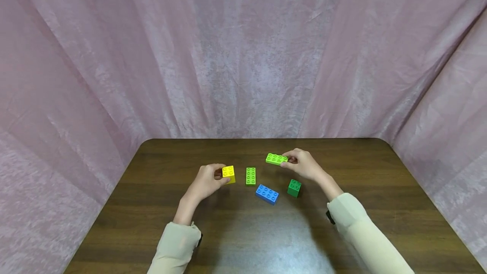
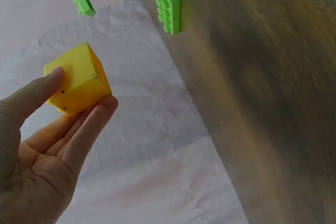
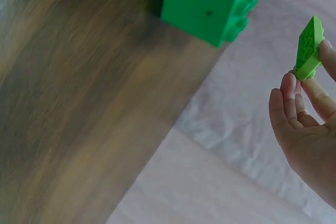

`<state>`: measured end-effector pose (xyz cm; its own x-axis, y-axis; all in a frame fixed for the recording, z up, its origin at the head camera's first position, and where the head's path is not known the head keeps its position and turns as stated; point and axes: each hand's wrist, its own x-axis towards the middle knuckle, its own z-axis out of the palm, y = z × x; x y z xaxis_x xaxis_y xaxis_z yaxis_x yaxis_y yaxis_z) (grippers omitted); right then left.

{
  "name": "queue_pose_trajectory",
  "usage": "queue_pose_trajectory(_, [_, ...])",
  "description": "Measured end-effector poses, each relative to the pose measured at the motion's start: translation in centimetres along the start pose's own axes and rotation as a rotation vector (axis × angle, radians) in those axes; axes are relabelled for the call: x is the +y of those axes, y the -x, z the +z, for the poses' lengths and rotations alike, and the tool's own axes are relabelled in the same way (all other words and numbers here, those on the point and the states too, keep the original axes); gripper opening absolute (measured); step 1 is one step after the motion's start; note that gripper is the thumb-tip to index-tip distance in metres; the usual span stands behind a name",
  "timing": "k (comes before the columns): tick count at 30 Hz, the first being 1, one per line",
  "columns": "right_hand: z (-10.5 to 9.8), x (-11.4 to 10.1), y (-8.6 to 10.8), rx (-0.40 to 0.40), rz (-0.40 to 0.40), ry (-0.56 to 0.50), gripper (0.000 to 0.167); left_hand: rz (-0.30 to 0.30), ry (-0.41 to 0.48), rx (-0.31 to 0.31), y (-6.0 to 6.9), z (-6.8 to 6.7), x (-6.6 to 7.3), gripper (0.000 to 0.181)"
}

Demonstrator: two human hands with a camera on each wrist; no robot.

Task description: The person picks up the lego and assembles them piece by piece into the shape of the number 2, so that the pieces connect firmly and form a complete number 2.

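My left hand (image 1: 204,182) pinches a yellow building block (image 1: 228,173) between thumb and fingers. In the left wrist view, the yellow block (image 2: 80,80) appears held above the table, tilted. Farther right, my right hand (image 1: 303,165) grips one end of a flat lime-green building block (image 1: 274,159), its studs facing up in the head view. The right wrist view shows this lime block (image 3: 310,48) between the thumb and fingertips. Between the hands lies a second lime-green block (image 1: 250,176) on the table. A blue block (image 1: 267,194) and a dark green block (image 1: 294,187) sit nearer to me.
The brown wooden table (image 1: 152,206) has rounded far corners. Pink velvet curtains (image 1: 247,54) hang behind it and on both sides. Light shines off the table's near middle.
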<state>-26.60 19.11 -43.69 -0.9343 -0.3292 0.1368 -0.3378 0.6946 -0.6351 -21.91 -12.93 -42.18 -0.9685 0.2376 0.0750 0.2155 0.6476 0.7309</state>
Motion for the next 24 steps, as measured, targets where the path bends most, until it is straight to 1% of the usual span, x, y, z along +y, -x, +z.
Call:
queue_pose_trajectory(3, [-0.2,-0.9,0.7,0.004,-0.008,-0.025,0.034,0.018,0.004,-0.002,0.2,-0.2,0.4,0.041])
queue_pose_trajectory(9, [-0.4,-2.5,2.0,0.004,-0.037,-0.070,0.035,0.017,-0.005,0.054,0.8,-1.3,1.4,0.045])
queue_pose_trajectory(12, [-0.3,-3.1,2.6,0.006,-0.056,-0.085,0.035,0.018,-0.016,0.053,1.1,-1.5,1.8,0.046])
queue_pose_trajectory(15, [-0.2,-3.5,3.2,0.007,-0.067,-0.086,0.034,0.014,0.006,0.049,1.5,-1.5,2.1,0.046])
queue_pose_trajectory(18, [-0.1,-4.0,3.8,0.002,-0.074,-0.092,0.034,0.022,0.026,0.064,1.8,-1.2,2.4,0.044])
queue_pose_trajectory(24, [0.6,-4.4,4.9,-0.011,-0.088,-0.118,0.034,0.059,0.048,0.081,2.6,-0.5,2.5,0.042])
